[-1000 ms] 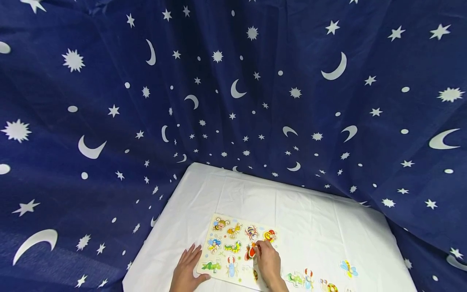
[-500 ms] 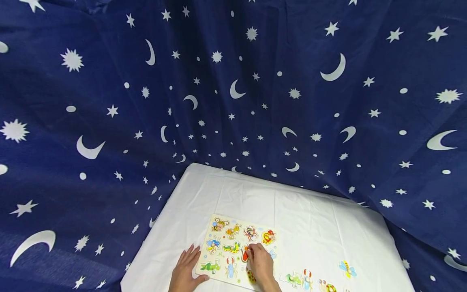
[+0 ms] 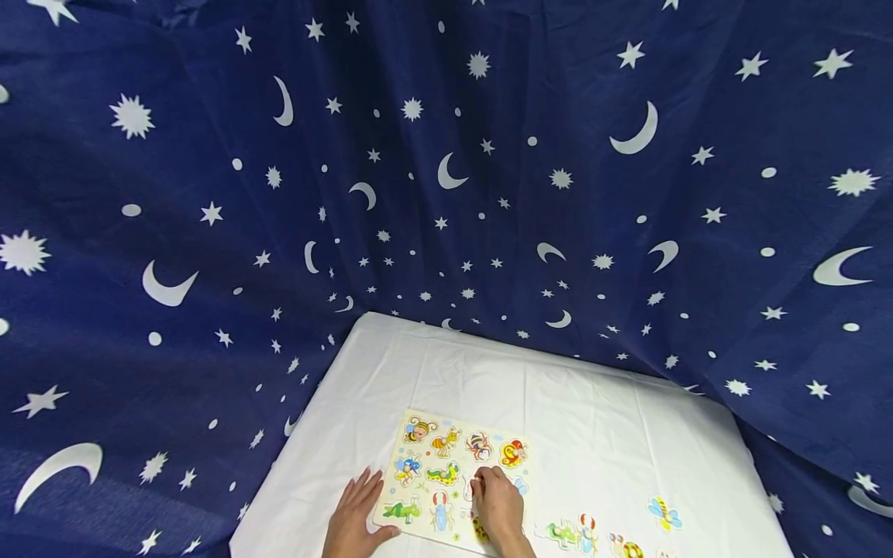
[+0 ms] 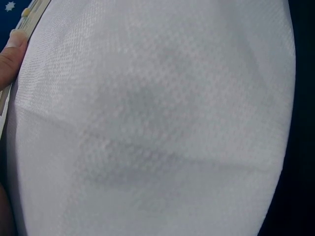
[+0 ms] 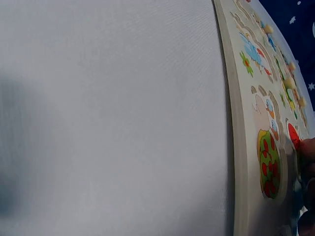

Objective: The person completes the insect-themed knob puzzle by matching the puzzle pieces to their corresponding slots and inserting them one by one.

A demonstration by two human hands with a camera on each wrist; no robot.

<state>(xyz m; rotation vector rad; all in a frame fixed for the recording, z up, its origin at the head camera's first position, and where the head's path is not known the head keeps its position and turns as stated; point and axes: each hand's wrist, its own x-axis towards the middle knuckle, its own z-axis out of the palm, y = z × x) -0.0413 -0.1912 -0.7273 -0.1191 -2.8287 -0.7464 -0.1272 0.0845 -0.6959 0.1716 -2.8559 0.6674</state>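
Right hand, grip seemingly pinching red insect piece, four o'clock on puzzle board; left hand, outstretched, at eight o'clock edge. Skewed angle could jam piece; slack bracing, skid board.

Red piece mostly hidden by right grip, whose fingers the right wrist view crops at its edge. Loose piece cut by head view's bottom edge; unidentifiable.
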